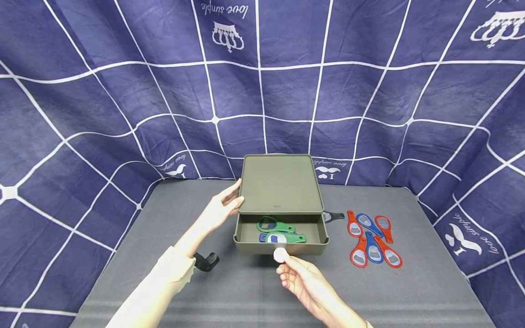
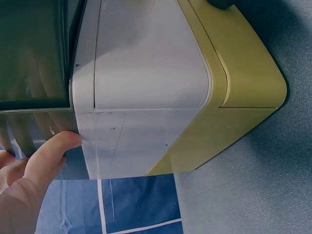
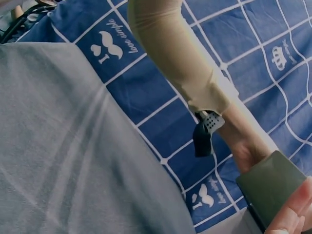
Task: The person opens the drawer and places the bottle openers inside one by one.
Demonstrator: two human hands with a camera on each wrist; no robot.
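Observation:
A small drawer cabinet with a dark green top stands on the table; the left wrist view shows a white drawer section and a yellow one below. Its green top drawer is pulled out, with green bottle openers and a partly covered blue one inside. My left hand rests against the cabinet's left side, fingers extended. At the drawer's front, my right hand pinches a round white knob between thumb and fingers.
Several red and blue bottle openers lie to the right of the cabinet. A black opener lies beside its right side, partly hidden. A black strap-like piece shows at my left wrist. Blue checked cloth hangs behind the grey table.

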